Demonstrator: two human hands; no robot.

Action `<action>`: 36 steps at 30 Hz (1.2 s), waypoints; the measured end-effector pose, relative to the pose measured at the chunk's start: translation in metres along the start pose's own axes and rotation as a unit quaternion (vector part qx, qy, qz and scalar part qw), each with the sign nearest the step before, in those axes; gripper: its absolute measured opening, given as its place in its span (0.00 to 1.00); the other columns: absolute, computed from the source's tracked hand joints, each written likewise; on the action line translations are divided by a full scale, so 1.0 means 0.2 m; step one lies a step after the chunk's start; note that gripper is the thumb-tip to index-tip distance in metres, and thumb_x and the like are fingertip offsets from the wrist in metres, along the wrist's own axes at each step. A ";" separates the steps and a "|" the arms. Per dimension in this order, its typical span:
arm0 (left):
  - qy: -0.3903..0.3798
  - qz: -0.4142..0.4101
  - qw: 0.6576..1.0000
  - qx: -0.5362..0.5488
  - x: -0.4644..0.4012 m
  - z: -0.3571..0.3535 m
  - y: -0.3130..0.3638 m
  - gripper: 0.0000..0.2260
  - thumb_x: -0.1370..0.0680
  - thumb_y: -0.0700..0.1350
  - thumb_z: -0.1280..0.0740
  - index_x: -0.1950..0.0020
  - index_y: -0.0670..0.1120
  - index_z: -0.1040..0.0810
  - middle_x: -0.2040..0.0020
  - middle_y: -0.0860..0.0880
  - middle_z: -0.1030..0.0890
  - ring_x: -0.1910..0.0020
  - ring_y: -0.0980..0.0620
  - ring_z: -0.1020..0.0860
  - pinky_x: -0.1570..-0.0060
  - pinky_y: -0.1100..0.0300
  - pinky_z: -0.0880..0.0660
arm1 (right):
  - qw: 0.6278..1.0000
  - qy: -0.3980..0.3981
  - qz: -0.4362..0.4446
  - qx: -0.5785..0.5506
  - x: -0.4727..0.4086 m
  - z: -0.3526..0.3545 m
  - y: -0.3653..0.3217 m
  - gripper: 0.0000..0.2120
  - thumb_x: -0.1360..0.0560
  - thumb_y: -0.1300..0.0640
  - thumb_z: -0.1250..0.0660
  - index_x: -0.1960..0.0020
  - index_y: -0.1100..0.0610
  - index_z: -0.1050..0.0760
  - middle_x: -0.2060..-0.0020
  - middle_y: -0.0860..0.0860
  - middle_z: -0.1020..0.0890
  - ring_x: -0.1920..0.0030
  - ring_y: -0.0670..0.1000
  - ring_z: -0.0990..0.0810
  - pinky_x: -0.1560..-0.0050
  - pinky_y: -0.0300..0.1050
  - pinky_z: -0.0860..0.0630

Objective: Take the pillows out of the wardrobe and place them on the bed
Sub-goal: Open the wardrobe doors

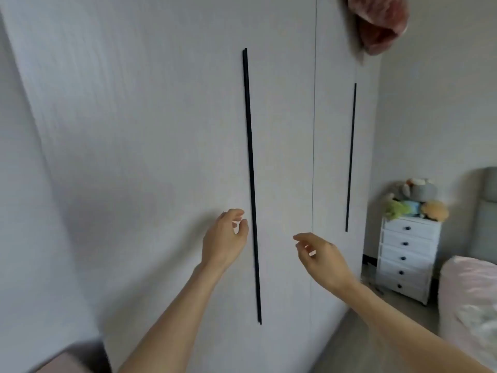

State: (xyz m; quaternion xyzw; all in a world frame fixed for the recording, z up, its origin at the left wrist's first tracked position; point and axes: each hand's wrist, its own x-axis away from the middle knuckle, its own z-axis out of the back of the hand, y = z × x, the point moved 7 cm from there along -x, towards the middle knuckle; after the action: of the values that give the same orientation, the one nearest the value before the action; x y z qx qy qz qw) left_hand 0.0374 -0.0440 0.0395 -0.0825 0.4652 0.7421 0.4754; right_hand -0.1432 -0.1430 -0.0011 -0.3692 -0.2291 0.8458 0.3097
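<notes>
Wardrobe [161, 130] doors closed, both empty hands near its handle [251, 184].

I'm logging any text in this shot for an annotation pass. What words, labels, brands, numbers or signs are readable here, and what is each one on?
None: no text can be read anywhere in the head view.
The pale grey wardrobe doors with long black strip handles are plain.
The white chest of drawers with dark knobs carries no label.
The soft toys on top of it are too small and blurred to tell.
</notes>
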 end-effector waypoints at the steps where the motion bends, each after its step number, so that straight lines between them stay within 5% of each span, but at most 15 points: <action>1: 0.015 0.008 1.000 -0.007 -0.08 -0.05 0.00 0.13 0.23 0.46 0.39 0.40 0.49 0.26 0.43 0.51 0.21 0.47 0.52 0.23 0.47 0.56 0.26 | 1.000 0.002 -0.005 -0.001 -0.06 0.00 0.05 0.13 0.22 0.56 0.41 0.39 0.52 0.26 0.53 0.44 0.22 0.54 0.45 0.23 0.48 0.46 0.22; 6: 0.127 0.025 0.989 -0.064 -0.47 -0.20 0.05 0.16 0.24 0.46 0.38 0.36 0.46 0.30 0.42 0.48 0.21 0.44 0.47 0.23 0.46 0.51 0.27 | 0.998 0.018 0.051 0.016 -0.56 -0.01 0.19 0.16 0.22 0.57 0.42 0.34 0.53 0.31 0.39 0.49 0.24 0.43 0.48 0.25 0.42 0.48 0.25; 13: 0.296 -0.028 0.930 -0.215 -0.68 -0.25 0.13 0.09 0.29 0.51 0.37 0.55 0.47 0.25 0.71 0.50 0.19 0.73 0.43 0.21 0.74 0.59 0.29 | 0.959 0.052 0.268 0.078 -1.05 -0.21 0.06 0.24 0.25 0.56 0.45 0.28 0.55 0.39 0.30 0.58 0.33 0.30 0.56 0.35 0.35 0.48 0.33; 19: 0.313 -0.047 0.915 -0.249 -0.69 -0.27 0.14 0.07 0.28 0.47 0.31 0.54 0.45 0.24 0.71 0.50 0.20 0.75 0.46 0.23 0.75 0.60 0.32 | 0.923 0.063 0.355 0.135 -1.25 -0.41 0.11 0.25 0.23 0.52 0.47 0.26 0.53 0.45 0.26 0.60 0.41 0.26 0.58 0.47 0.29 0.62 0.45; 24: 0.274 0.013 0.932 -0.237 -0.69 -0.29 0.12 0.08 0.23 0.48 0.37 0.48 0.45 0.26 0.67 0.51 0.20 0.70 0.47 0.22 0.69 0.56 0.26 | 0.899 0.111 0.407 0.118 -1.30 -0.49 0.15 0.26 0.23 0.52 0.47 0.26 0.53 0.46 0.26 0.57 0.45 0.25 0.58 0.50 0.29 0.63 0.50; 27: 0.285 0.026 0.927 -0.241 -0.68 -0.29 0.16 0.06 0.23 0.47 0.37 0.51 0.46 0.27 0.69 0.53 0.25 0.72 0.51 0.25 0.73 0.60 0.33 | 0.895 0.115 0.421 0.090 -1.32 -0.51 0.16 0.26 0.23 0.52 0.48 0.26 0.53 0.46 0.26 0.56 0.46 0.24 0.56 0.53 0.30 0.64 0.50; 30: 0.288 0.056 0.925 -0.240 -0.67 -0.30 0.19 0.04 0.23 0.46 0.37 0.54 0.46 0.29 0.69 0.53 0.26 0.72 0.52 0.28 0.73 0.59 0.37 | 0.897 0.081 0.430 0.060 -1.32 -0.50 0.16 0.26 0.23 0.52 0.47 0.26 0.53 0.45 0.25 0.56 0.45 0.25 0.58 0.49 0.30 0.66 0.50; 36: 0.330 0.096 0.906 -0.247 -0.48 -0.34 0.37 0.04 0.24 0.44 0.36 0.55 0.47 0.31 0.67 0.49 0.23 0.69 0.49 0.26 0.66 0.56 0.29 | 0.900 -0.047 0.425 -0.081 -1.21 -0.41 0.19 0.25 0.25 0.51 0.50 0.29 0.55 0.37 0.26 0.57 0.39 0.26 0.55 0.46 0.28 0.61 0.49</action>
State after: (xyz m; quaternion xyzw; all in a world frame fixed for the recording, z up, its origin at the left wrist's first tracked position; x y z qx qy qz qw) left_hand 0.0097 -0.1656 0.1021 -0.3924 0.4033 0.8055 0.1857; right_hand 0.0365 -0.3246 0.0422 -0.4150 -0.1322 0.8920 -0.1210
